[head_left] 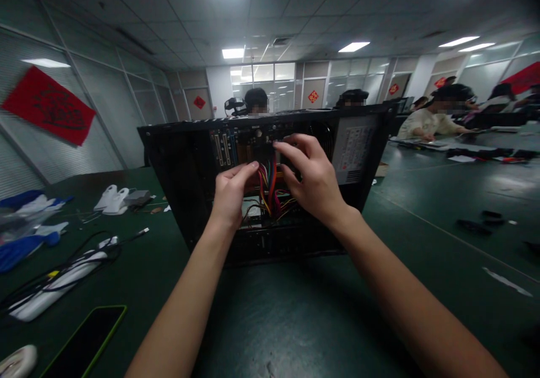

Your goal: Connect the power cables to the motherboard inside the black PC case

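Observation:
A black computer case [169, 189] stands with its open side toward me, showing the circuit board and wiring inside. A bundle of coloured power cables [270, 189] runs up to a dark connector [265, 150] at the board. My left hand [231, 192] is closed at the left of the bundle, its thumb against the wires; its other fingertips are partly hidden. On the other side, my right hand [314, 175] has its fingers bent and apart from the thumb. Its index fingertip touches the area beside the connector. The power supply [356, 147] with a white label sits at the case's right.
On the green table [261, 316] a phone [86, 338], a white power strip [63, 282] with black cords, and plastic bags [29, 226] lie to the left. Small black parts [475, 226] are at right. A person [434, 119] sits farther back; others are behind the case.

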`<state>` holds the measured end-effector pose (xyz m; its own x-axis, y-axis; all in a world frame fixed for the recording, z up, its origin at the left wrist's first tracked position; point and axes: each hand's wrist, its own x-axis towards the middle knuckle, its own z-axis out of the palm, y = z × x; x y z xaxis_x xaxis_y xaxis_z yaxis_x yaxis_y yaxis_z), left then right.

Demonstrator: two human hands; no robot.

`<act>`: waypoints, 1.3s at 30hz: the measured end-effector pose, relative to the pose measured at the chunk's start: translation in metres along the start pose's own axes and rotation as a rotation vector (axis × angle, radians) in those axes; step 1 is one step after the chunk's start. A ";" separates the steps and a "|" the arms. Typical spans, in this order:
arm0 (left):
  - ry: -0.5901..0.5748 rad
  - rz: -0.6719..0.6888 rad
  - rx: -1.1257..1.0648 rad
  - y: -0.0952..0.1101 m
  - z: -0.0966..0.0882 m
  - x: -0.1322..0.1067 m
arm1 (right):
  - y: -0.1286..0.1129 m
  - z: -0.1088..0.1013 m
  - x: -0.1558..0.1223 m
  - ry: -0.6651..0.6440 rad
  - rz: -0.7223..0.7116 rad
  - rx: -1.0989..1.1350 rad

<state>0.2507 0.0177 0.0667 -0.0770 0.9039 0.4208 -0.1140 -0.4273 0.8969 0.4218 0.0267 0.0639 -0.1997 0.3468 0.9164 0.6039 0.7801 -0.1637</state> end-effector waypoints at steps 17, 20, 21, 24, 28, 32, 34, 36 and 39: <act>-0.009 -0.031 0.168 -0.043 -0.004 0.015 | 0.016 0.024 -0.011 -0.368 -0.051 -0.229; -0.003 -0.137 0.195 -0.060 -0.010 0.021 | 0.020 0.027 -0.013 -0.584 0.016 -0.276; -0.005 -0.164 0.195 -0.065 -0.012 0.022 | 0.020 0.029 -0.015 -0.634 0.038 -0.289; -0.032 -0.195 0.229 -0.076 -0.017 0.026 | 0.022 0.035 -0.017 -0.688 0.081 -0.326; -0.070 -0.123 0.373 -0.083 -0.020 0.030 | 0.027 0.038 -0.019 -0.687 0.101 -0.388; -0.047 -0.128 0.344 -0.080 -0.018 0.030 | 0.035 0.035 -0.020 -0.707 0.142 -0.490; -0.012 -0.147 0.257 -0.075 -0.016 0.029 | 0.039 0.034 -0.022 -0.722 0.193 -0.546; 0.029 -0.170 0.175 -0.070 -0.015 0.029 | 0.041 0.035 -0.024 -0.736 0.227 -0.582; 0.014 -0.206 0.108 -0.067 -0.015 0.029 | 0.045 0.039 -0.026 -0.778 0.235 -0.568</act>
<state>0.2408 0.0718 0.0169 -0.0767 0.9712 0.2257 -0.0225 -0.2280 0.9734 0.4239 0.0732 0.0180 -0.3554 0.8648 0.3547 0.9328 0.3527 0.0746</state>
